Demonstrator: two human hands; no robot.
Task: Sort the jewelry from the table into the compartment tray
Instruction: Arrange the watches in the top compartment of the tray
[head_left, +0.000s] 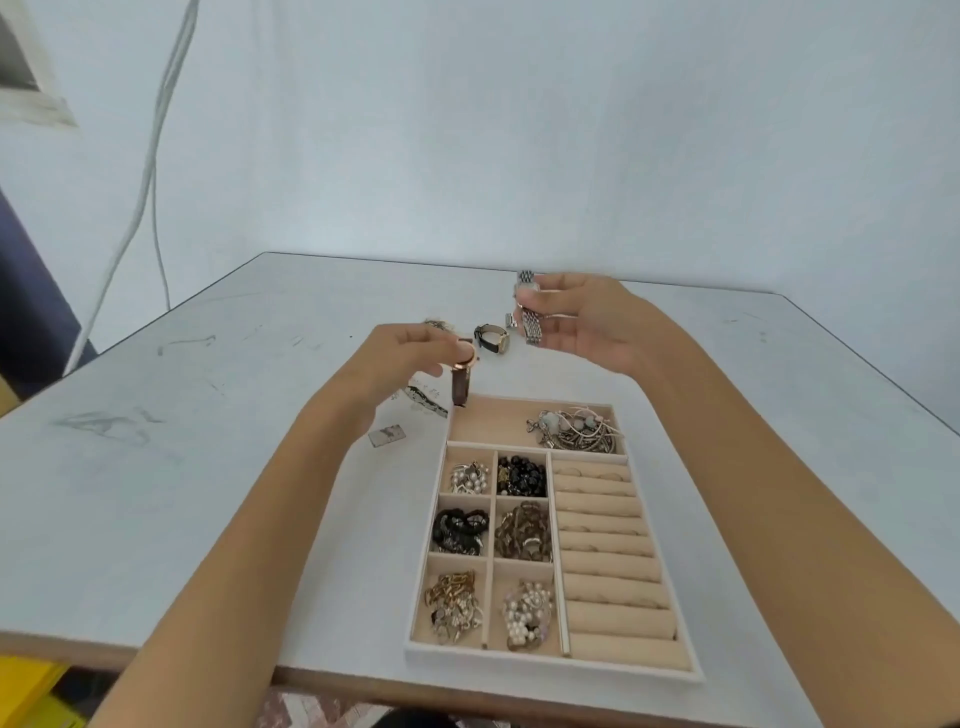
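A beige compartment tray lies at the table's near right, its small cells filled with pearls, black beads and chains, ring rolls on its right. My left hand pinches a rose-gold watch with a brown strap just above the tray's far left corner. My right hand holds a silver metal-band watch in the air beyond the tray. A black-strap watch lies on the table between my hands. The tray's wide far cell holds a heap of silver bracelets.
More loose pieces lie left of the tray's far corner: a silver chain piece, a small flat card and a bit of jewelry behind my left hand. White cables hang down the wall at the left. The table edge runs close below the tray.
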